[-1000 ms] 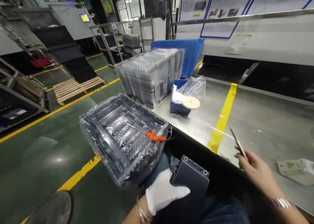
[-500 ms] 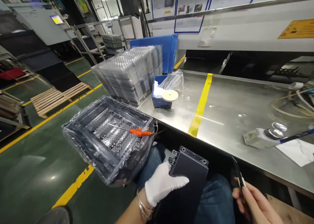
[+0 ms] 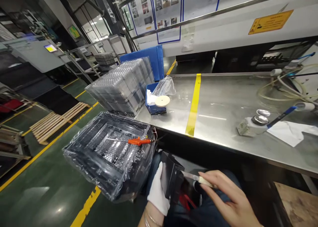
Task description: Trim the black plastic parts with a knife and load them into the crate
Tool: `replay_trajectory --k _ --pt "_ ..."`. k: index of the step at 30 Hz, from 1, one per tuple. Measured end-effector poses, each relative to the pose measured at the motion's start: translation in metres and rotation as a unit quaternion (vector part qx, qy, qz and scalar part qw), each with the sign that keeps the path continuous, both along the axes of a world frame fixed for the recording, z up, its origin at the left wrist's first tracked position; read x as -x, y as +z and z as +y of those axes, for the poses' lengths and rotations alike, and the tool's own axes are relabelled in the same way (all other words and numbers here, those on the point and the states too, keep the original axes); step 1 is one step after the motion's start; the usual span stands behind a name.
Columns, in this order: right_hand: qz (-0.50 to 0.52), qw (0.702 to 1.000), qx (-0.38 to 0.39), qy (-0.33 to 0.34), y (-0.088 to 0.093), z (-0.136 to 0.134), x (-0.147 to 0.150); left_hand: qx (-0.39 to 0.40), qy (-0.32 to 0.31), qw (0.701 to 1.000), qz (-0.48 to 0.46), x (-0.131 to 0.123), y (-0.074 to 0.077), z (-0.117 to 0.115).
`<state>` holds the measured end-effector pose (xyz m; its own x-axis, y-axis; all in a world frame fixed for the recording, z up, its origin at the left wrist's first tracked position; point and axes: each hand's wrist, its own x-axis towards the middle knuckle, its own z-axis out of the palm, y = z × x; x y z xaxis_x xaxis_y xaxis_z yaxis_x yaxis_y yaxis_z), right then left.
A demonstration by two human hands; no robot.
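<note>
- My right fingers are closing on a slim metal-tipped tool with a pale handle, and my left fingers, in a white glove, are gripping the side of a black metal block.
- The tool's tip is reaching the block's edge at 9 o'clock from my bare right hand, though I can't tell whether it's touching.
- My gloved left hand is holding the block upright over my denim-covered lap.
- A red-handled tool is showing below the block, partly hidden, so I can't make out its kind.
- At 10 o'clock from the block, a dark tray wrapped in clear plastic film is resting against me, with an orange-handled tool lying across it.
- Further out at 11 o'clock, a stack of clear blister trays is standing at the end of the stainless steel worktop.
- Beside the stack, a blue bin is sitting on the worktop, holding white cloth, a pale round disc and a clear plastic bag.
- At 1 o'clock, a white fitting with metal caps is lying on the worktop beside a sheet of white paper, with pale hoses looping behind them.
</note>
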<state>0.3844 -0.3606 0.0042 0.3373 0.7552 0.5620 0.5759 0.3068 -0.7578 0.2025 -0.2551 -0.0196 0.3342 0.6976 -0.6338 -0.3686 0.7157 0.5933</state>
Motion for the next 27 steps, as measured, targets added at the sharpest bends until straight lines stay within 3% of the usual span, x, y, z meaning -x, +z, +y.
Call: replay_trajectory --k 3,5,11,13,15,21,23,27 --pt "-0.017 1.000 -0.010 0.021 -0.003 0.005 0.008 0.058 -0.034 0.997 -0.031 -0.015 0.018 -0.001" --pt "-0.018 1.000 -0.006 0.019 -0.008 0.005 0.007 0.102 -0.045 0.990 -0.091 -0.019 0.023 0.001" --pt "-0.015 0.996 0.032 -0.077 -0.005 -0.014 -0.016 0.152 -0.034 0.966 -0.206 -0.003 0.002 0.016" --pt "-0.012 0.997 0.055 -0.048 0.002 -0.020 -0.017 0.153 -0.016 0.964 -0.218 0.001 -0.002 0.019" --pt "0.005 0.996 0.090 0.023 0.010 -0.025 -0.011 0.152 -0.008 0.964 -0.220 0.003 -0.001 0.021" --pt "0.035 0.959 0.209 0.188 0.019 -0.028 0.008 0.132 -0.041 0.965 -0.222 0.007 0.002 0.017" --pt "0.035 0.951 0.224 0.208 0.018 -0.028 0.008 0.132 -0.031 0.966 -0.219 0.009 0.002 0.017" --pt "0.055 0.956 0.222 0.182 0.016 -0.027 0.008 0.144 -0.023 0.966 -0.214 0.011 0.003 0.020"
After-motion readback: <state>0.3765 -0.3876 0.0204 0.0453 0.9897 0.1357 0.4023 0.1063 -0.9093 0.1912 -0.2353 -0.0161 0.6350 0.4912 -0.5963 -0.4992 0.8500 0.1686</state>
